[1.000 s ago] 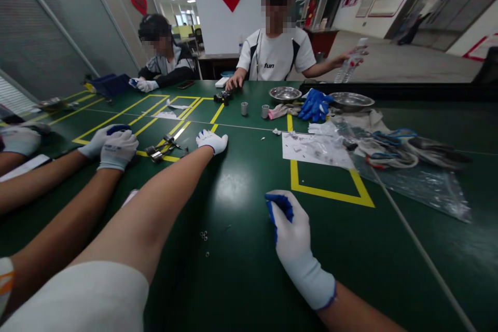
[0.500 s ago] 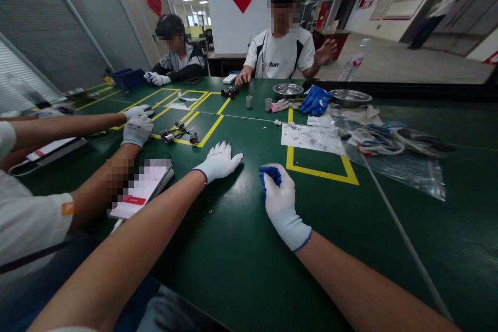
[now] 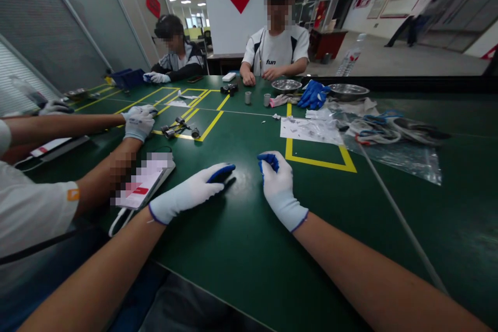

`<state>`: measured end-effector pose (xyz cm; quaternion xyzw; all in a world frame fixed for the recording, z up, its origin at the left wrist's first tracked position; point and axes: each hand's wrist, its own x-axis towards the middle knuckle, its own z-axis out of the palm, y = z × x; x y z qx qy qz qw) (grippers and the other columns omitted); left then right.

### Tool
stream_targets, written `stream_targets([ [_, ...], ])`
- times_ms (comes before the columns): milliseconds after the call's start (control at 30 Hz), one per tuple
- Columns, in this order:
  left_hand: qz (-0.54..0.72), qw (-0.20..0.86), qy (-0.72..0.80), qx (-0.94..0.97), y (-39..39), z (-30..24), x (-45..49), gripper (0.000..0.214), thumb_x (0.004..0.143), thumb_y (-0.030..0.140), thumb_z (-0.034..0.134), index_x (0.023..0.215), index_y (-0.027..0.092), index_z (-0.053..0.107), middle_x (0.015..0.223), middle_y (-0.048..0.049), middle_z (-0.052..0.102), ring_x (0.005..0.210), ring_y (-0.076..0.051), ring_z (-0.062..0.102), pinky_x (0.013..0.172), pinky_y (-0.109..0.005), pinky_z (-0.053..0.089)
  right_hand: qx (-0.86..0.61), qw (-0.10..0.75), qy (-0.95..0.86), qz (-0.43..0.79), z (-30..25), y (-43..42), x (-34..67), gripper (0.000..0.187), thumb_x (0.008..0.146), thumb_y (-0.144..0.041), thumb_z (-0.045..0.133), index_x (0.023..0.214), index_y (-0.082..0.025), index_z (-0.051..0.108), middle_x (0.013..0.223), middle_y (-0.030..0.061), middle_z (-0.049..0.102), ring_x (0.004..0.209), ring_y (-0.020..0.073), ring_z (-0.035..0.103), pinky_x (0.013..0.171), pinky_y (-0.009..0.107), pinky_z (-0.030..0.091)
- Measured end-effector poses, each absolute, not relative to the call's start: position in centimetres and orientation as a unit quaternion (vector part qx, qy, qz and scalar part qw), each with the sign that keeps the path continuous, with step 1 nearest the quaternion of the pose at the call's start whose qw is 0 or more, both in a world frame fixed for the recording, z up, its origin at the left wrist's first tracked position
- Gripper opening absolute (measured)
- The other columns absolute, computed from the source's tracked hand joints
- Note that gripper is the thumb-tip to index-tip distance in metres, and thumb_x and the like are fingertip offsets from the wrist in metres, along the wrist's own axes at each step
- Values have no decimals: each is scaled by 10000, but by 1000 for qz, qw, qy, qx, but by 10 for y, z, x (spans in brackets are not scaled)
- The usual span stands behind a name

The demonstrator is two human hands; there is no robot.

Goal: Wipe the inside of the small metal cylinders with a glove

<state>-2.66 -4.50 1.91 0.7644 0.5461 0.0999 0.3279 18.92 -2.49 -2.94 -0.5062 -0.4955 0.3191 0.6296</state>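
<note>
My left hand [image 3: 200,184], in a white glove with a blue-coated palm, rests edge-down on the green table [image 3: 249,249]. Its thumb is lifted away from the fingers and I see nothing held. My right hand [image 3: 277,176], gloved the same way, lies a short way to the right. Its fingers curl loosely, leaving a gap, and no object shows in them. Left of my left hand is a phone-like device [image 3: 155,184] with a lit screen and a white cable. Beyond it lie metal parts like pistons with rods [image 3: 181,128].
Past my right hand lie a white paper [image 3: 307,130] with small scraps, a clear plastic bag [image 3: 412,163] and blue gloves [image 3: 313,95]. Metal dishes [image 3: 287,86] and small metal cylinders [image 3: 248,97] stand farther back. A co-worker's gloved hands [image 3: 139,122] are at left; two people sit opposite.
My left hand has turned from palm-down onto its edge and drawn back slightly left. My right hand keeps its curl. The co-worker opposite has lowered a raised hand to the table.
</note>
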Motion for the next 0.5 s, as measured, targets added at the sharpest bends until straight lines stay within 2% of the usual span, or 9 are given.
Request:
stream_targets([
  [100, 148, 352, 568, 729, -38, 23, -34, 766, 851, 364, 546, 1613, 299, 502, 1638, -11, 541, 1500, -267, 529, 1273, -391, 408, -504, 632, -494, 321, -29, -24, 189, 145, 803, -317, 547, 827, -230, 661, 758, 39, 696, 726, 225, 656, 730, 378, 560],
  [233, 187, 264, 597, 734, -37, 27, -34, 684, 829, 365, 593, 1509, 293, 619, 1534, -34, 645, 1431, -297, 582, 1261, -417, 425, -504, 632, -493, 323, -29, -23, 189, 140, 799, -311, 545, 821, -227, 656, 714, 29, 670, 692, 226, 639, 688, 371, 545],
  [367, 164, 174, 581, 778, -40, 29, -25, 430, 866, 438, 626, 1184, 214, 808, 1209, -111, 735, 1155, -335, 689, 1090, -481, 542, -502, 630, -494, 327, -30, -22, 189, 142, 792, -315, 551, 822, -227, 660, 718, 25, 679, 694, 217, 641, 688, 357, 544],
  [433, 151, 169, 583, 780, -40, 27, -21, 322, 854, 402, 652, 1031, 205, 836, 1087, -115, 735, 1057, -339, 697, 1018, -498, 559, -501, 629, -496, 328, -30, -22, 189, 145, 790, -319, 554, 827, -229, 662, 725, 25, 683, 704, 215, 647, 690, 352, 548],
  [500, 160, 179, 588, 772, -38, 25, -20, 262, 837, 370, 674, 971, 207, 829, 1055, -106, 743, 1030, -331, 700, 1015, -501, 550, -500, 630, -497, 327, -29, -22, 190, 149, 787, -321, 552, 830, -230, 662, 729, 25, 682, 707, 214, 650, 690, 352, 551],
])
